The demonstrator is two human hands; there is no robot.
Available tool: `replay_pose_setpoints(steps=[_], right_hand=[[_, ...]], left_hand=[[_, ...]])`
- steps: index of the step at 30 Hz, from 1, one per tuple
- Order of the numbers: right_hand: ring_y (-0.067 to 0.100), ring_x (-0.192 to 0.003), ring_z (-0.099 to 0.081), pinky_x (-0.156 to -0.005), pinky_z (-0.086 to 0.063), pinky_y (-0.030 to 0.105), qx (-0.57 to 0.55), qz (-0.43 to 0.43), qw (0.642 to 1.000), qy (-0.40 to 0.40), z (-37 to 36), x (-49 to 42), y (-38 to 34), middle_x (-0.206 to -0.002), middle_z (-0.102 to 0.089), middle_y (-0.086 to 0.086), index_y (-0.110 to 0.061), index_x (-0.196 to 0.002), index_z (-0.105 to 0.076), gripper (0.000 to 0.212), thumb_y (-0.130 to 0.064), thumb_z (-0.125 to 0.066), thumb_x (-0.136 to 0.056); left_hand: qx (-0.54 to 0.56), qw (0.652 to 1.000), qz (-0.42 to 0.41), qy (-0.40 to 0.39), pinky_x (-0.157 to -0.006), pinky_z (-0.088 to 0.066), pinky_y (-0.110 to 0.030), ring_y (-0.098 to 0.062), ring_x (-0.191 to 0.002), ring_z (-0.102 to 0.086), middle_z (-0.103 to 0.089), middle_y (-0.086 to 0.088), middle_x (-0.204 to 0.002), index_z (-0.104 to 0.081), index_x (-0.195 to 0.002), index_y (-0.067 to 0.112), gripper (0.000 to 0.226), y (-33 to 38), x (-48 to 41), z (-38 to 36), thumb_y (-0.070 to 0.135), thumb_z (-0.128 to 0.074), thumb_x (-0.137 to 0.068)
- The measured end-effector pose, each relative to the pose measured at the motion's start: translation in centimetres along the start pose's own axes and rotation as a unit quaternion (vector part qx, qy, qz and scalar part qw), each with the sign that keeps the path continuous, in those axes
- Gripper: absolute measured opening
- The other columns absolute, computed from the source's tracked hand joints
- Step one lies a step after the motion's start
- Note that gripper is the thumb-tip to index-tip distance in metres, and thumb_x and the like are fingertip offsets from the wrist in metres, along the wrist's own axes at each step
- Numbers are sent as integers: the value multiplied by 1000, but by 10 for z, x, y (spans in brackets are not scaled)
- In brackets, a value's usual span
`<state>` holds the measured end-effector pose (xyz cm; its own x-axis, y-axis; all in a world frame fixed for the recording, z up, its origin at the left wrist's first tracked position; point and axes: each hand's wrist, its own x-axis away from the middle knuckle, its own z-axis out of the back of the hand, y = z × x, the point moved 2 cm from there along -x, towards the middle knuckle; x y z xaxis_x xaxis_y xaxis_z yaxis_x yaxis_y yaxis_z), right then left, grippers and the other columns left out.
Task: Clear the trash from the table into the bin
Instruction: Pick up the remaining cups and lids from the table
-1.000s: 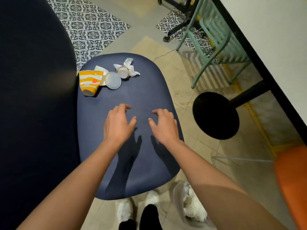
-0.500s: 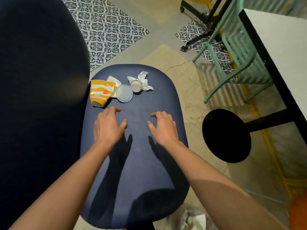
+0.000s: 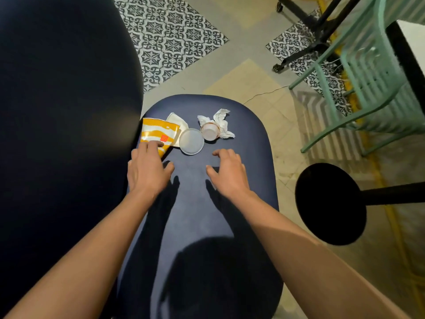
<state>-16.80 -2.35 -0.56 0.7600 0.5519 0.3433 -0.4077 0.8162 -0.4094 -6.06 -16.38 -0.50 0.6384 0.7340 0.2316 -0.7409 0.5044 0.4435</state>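
The trash sits in a tight group at the far end of the dark blue oval table (image 3: pixel 195 203). I see a yellow-and-white striped paper cup (image 3: pixel 158 132) lying on its side, flattened, with its wide end away from me, so I cannot see into it. It lies right at the table's left edge. A folded white napkin (image 3: pixel 178 119) pokes out from behind it. Just beside it on the right a clear round lid (image 3: pixel 191 141) lies flat with nothing on it. Touching the lid's far right rim is a small sauce cup (image 3: pixel 209 132), tipped over with its mouth toward me and a brownish smear round the rim. It nests in a crumpled tissue (image 3: pixel 223 124).

My left hand (image 3: pixel 147 173) is spread and relaxed. Its forefinger lies over the near end of the striped cup, gripping nothing. My right hand (image 3: pixel 230 173) hovers over the tabletop just short of the lid, fingers loosely bent, holding nothing.

On the left a large dark rounded surface (image 3: pixel 57 134) crowds right against the table's edge, so there is little room that side. On the right, pale floor (image 3: pixel 282 125) opens between the table's edge and a black round base (image 3: pixel 328 203). A mint green chair (image 3: pixel 368 77) stands beyond it, well apart from the trash.
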Motion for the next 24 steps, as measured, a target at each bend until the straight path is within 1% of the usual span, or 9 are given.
replay_pose_setpoints(steps=[5, 8, 12, 15, 17, 19, 21, 22, 24], right_hand=[[26, -125, -39, -102, -37, 41, -2, 25, 1000, 17, -11, -42, -17, -134, -44, 6, -14, -133, -39, 54, -26, -62, -85], [25, -126, -37, -103, -35, 38, 2, 59, 998, 21, -20, -66, -27, -135, -43, 7, -13, -134, -39, 59, -21, -66, -83], [26, -131, -33, -105, -23, 32, 128, 158, 979, 34, -32, -92, -38, -136, -44, 7, -13, -137, -37, 59, -19, -62, -84], [29, -143, -19, -113, -16, 33, 174, 174, 969, 36, -45, -109, -41, -141, -42, 8, -11, -141, -31, 62, -15, -59, -86], [30, -144, -16, -116, -11, 34, 204, 175, 963, 29, -52, -115, -42, -139, -43, 12, -7, -141, -31, 59, -14, -56, -88], [34, -136, -31, -116, -15, 36, 236, 182, 954, 40, -58, -120, -41, -129, -51, 16, -4, -135, -39, 52, -9, -56, -86], [34, -111, -52, -110, -30, 38, 248, 188, 948, 68, -61, -119, -40, -107, -60, 15, -4, -122, -53, 49, -4, -67, -75], [31, -98, -57, -104, -35, 36, 239, 189, 949, 83, -63, -119, -38, -97, -62, 12, -4, -116, -57, 49, -3, -71, -68], [30, -83, -59, -92, -32, 31, 220, 202, 948, 109, -68, -116, -35, -85, -63, 10, -5, -107, -62, 48, 0, -74, -61]], left_hand=[[-5, 1000, -8, -13, -94, -40, -44, -32, -120, -42, -45, -11, -132, -41, -131, 14, 56, -8, -41, -7, 26, -66, -82], [-12, 999, -8, -30, -95, -39, -44, -33, -121, -41, -43, -11, -133, -38, -133, 14, 60, -16, -60, -16, 26, -67, -81], [-32, 998, -12, -54, -95, -40, -43, -31, -121, -40, -42, -9, -131, -36, -133, 15, 67, -23, -75, -29, 28, -71, -77], [-45, 997, -20, -65, -95, -39, -43, -30, -122, -39, -41, -8, -131, -34, -133, 16, 71, -28, -81, -39, 31, -72, -75], [-56, 996, -23, -59, -94, -39, -43, -31, -121, -39, -40, -7, -131, -34, -133, 16, 73, -30, -83, -44, 32, -72, -73], [-67, 996, -18, -50, -93, -39, -43, -31, -119, -40, -41, -8, -131, -33, -134, 16, 73, -30, -84, -48, 32, -72, -74], [-73, 997, -12, -36, -90, -40, -45, -33, -117, -43, -42, -10, -130, -32, -134, 15, 70, -30, -83, -49, 28, -70, -77], [-74, 997, -9, -25, -89, -40, -46, -33, -115, -44, -43, -11, -129, -32, -133, 14, 66, -31, -83, -50, 25, -68, -79], [-75, 997, -7, -7, -86, -42, -46, -35, -112, -47, -45, -12, -127, -34, -131, 12, 57, -33, -81, -51, 19, -62, -82]])
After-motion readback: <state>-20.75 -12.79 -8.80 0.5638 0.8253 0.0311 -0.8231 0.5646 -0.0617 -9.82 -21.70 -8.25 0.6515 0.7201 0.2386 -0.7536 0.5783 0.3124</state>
